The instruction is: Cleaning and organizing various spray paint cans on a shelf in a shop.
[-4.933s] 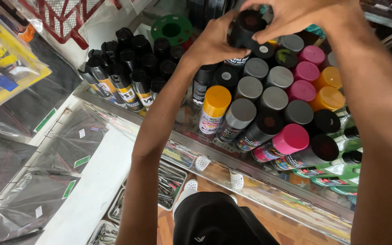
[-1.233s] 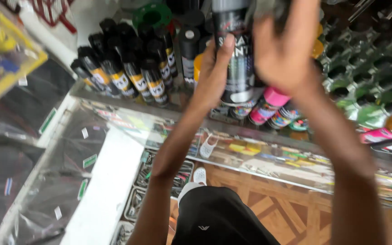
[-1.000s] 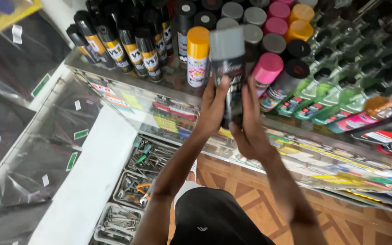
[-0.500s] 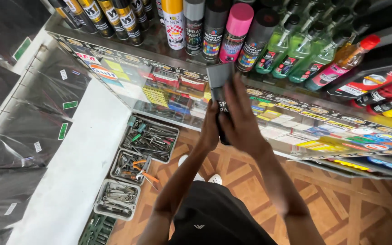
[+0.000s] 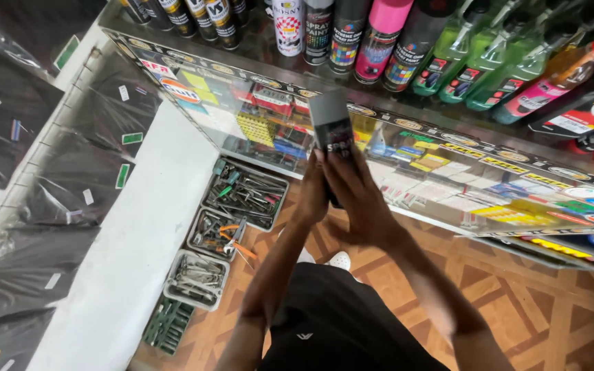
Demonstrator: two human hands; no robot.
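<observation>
In the head view we see both of our hands wrapped around one grey-capped spray can (image 5: 331, 134), held upright in front of us, out over the wooden floor (image 5: 551, 309) and level with the glass front of the display case (image 5: 448, 185). Our left hand (image 5: 314, 196) grips the lower body of the can from the left side, and our right hand (image 5: 359, 196) closes over it from the right, fingers (image 5: 338, 172) laid up along the dark label. Only the grey cap and the top of the label show above the hands.

Above the can, on the top of the case, stands a row of other spray cans; among them we make out a pink-capped can (image 5: 383, 34) and a white-bodied can (image 5: 289, 24). To the right of these lie green spray bottles (image 5: 472, 58), tilted. Down to the left, on the floor beside the case, sit trays of small tools (image 5: 245, 192), one behind another. Further left, dark plastic packets (image 5: 56, 199) hang in rows. Our black shorts (image 5: 338, 323) fill the bottom of the view.
</observation>
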